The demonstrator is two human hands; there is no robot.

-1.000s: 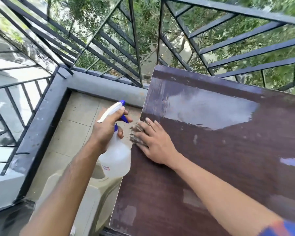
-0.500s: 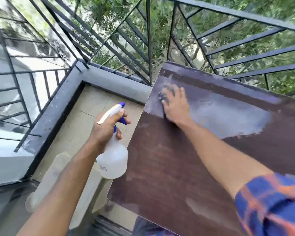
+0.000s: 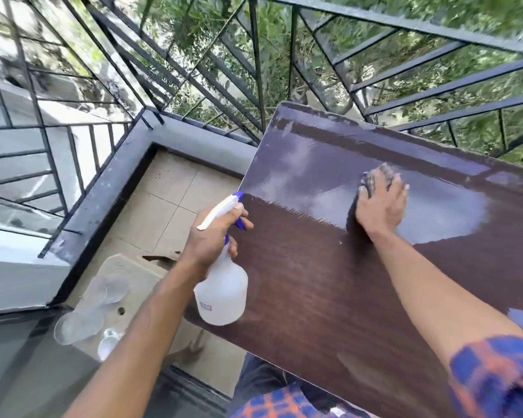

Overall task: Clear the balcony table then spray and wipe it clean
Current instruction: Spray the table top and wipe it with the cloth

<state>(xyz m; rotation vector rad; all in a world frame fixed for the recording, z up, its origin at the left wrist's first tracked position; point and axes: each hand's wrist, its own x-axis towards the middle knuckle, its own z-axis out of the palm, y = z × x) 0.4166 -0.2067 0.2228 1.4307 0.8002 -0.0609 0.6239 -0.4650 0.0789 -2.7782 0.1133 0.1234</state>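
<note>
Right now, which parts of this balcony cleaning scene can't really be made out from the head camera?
- Cloth: mostly hidden under the right hand; kind and size unclear.
- Spray bottle: label too small to read; the left hand covers its neck.
- Table: right and near edges cut off by the frame; legs hidden beneath.
- Clear dishes on the plastic chair: blurred, count uncertain.

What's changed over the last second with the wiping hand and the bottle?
The right hand, pressing a cloth, swept from the table's near-left edge up to the far-left corner, then rightward along the far side. The left hand kept its grip on the spray bottle, held at the table's left edge; nothing was let go.
</note>
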